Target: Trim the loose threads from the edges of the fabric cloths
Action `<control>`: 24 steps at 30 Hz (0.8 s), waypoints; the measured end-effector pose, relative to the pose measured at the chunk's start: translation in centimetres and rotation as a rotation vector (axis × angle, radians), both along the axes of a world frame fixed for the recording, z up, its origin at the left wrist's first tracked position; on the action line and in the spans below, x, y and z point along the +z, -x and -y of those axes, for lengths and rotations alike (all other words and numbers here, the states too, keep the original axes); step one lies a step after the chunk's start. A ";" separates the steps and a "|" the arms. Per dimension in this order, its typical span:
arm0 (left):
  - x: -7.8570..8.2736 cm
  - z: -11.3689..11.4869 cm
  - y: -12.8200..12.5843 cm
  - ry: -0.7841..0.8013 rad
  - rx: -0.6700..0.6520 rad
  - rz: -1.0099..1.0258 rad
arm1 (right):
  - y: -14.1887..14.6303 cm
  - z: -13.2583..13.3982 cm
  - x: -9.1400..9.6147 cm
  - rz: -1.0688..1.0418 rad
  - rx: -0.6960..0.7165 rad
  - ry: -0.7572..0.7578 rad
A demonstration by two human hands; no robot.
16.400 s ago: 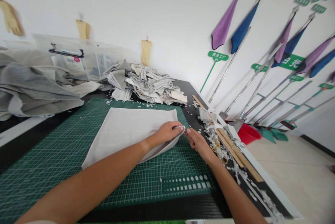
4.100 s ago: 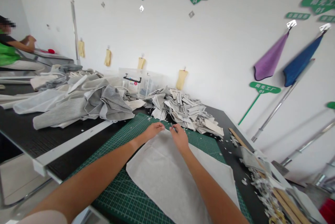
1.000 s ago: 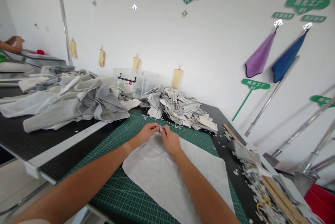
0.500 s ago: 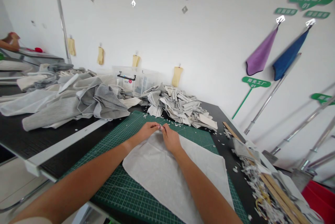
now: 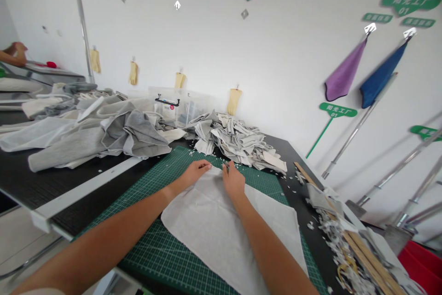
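Observation:
A light grey square of cloth [image 5: 221, 230] lies flat on a green cutting mat [image 5: 162, 249]. Both my hands are at its far corner. My left hand [image 5: 195, 172] rests on the corner's edge with its fingers curled and pinched on the cloth. My right hand [image 5: 233, 180] sits a little to the right on the same far edge, its fingertips pinched together on something small that I cannot make out. Both forearms stretch across the cloth.
Just beyond the mat lies a pile of cut grey pieces [image 5: 241, 143], with a heap of grey fabric [image 5: 103, 134] to its left and a clear plastic box [image 5: 179, 104] behind. Wooden rulers and scraps [image 5: 348, 235] line the right edge. A red bucket [image 5: 421, 263] stands below. Another person's hand [image 5: 14, 51] shows far left.
Half a second ago my two hands met fingertip to fingertip at the cloth's far corner. My right hand has since slid a little to the right, and a gap has opened between them.

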State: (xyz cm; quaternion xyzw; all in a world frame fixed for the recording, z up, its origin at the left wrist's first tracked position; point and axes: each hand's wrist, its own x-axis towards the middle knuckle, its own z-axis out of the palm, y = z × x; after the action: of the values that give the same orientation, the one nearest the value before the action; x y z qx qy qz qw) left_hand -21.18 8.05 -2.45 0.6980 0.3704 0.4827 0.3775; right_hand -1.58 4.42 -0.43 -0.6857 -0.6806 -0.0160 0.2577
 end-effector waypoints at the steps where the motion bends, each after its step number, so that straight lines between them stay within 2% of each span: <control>1: -0.1 -0.1 0.0 0.000 0.006 0.003 | -0.4 -0.2 0.0 0.035 -0.032 0.020; 6: 0.1 0.1 0.0 0.033 0.002 0.029 | -2.3 -0.8 -0.1 0.143 -0.121 0.083; 9: 0.7 0.4 -0.1 0.011 -0.015 0.039 | -2.5 -0.7 0.3 0.171 -0.125 -0.018; 12: 1.4 0.9 -0.3 -0.032 -0.026 0.040 | -2.1 -0.6 1.5 0.107 0.028 -0.086; 15: 2.3 1.1 -0.3 -0.011 -0.026 0.060 | -1.9 -0.7 2.9 -0.086 0.293 0.051; 18: 3.7 1.4 -0.1 -0.034 0.035 0.088 | -2.5 -0.6 4.2 -0.218 0.544 0.185; 20: 5.2 1.6 0.3 -0.089 0.096 0.113 | -3.4 -0.4 5.1 -0.209 0.612 0.219; 24: 9.6 2.4 1.2 -0.186 0.170 0.221 | -6.1 0.2 7.0 -0.137 0.608 0.273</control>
State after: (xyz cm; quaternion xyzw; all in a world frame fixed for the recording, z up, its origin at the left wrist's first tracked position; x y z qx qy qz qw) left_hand -22.38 5.67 7.15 0.6387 0.3384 0.6189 0.3075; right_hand 4.49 4.23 6.59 -0.4792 -0.8307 0.1989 0.2017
